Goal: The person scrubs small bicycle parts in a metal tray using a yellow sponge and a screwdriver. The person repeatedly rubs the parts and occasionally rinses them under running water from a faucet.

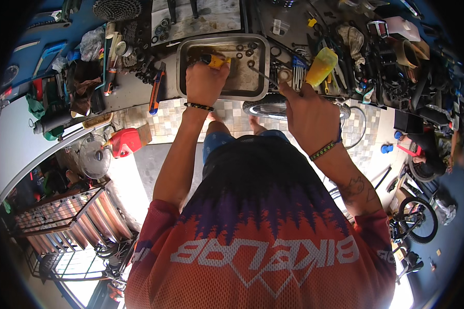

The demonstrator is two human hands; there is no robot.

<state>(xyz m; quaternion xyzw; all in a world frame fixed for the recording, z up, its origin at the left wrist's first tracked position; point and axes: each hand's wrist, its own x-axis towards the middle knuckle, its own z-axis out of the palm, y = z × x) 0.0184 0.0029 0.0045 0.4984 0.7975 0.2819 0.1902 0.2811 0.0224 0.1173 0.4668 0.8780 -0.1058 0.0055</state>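
In the head view, the left hand (207, 85) is gripping a yellow-and-black object (218, 62) over the metal tray (243, 81), its fingers curling tightly around it. The right hand (312, 110) is holding a thin metal rod (264, 75) in bent fingers, the rod's tip reaching into the tray near small dark rings (249, 52). A yellow translucent bottle (322, 67) is showing just beyond that hand; whether they are touching, I cannot tell. The tray is resting on the worktop (126, 96). Large pale block lettering (281, 252) is running upside down across the jersey (252, 206), partial lettering showing on its sleeves.
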